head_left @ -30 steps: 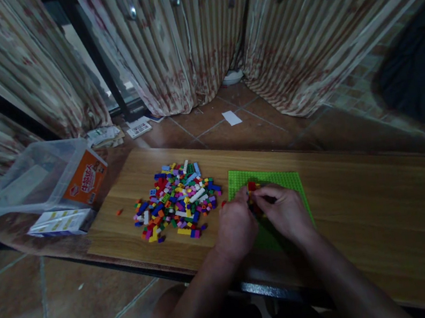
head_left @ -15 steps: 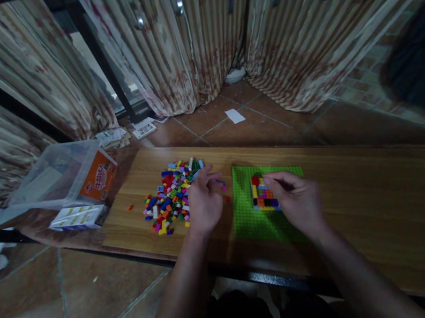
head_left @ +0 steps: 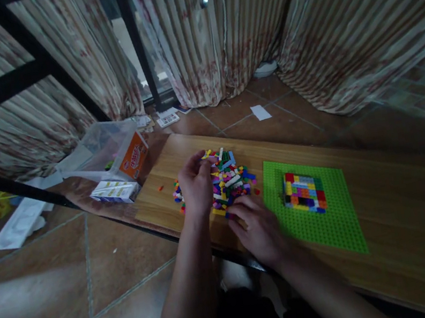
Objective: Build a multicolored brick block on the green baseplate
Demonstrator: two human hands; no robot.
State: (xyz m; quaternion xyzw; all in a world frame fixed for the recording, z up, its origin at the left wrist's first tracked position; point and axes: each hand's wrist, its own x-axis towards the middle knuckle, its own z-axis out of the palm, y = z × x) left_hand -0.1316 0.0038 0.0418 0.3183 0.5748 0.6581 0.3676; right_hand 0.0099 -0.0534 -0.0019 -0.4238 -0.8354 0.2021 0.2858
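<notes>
A: In the head view, which container stands out?

B: The clear plastic bin, just past the left end of the wooden tabletop. An orange label with white lettering covers part of its wall.

A: And what is in it?

B: A small green thing shows low down through the plastic. What it is, blur hides.

A: What about the carton?

B: It lies just beside the bin, on the near side, printed in white, yellow and blue. Its contents are out of sight.

A: Where are the toy bricks?

B: Most make a loose, many-coloured brick pile on the tabletop. A lone orange brick lies to its left, and a red brick between the pile and the green studded baseplate.

A: And the baseplate, what does it carry?

B: A rectangular multicoloured brick block, with bare studs all around it.

A: Where are the person's hands?

B: Both are at the pile. The left hand covers its left part, fingers bent. The right hand reaches the near edge, fingertips by a blue brick.

A: Is either one pinching anything?

B: That cannot be told; the left fingertips are partly hidden, the right ones too dark.
</notes>
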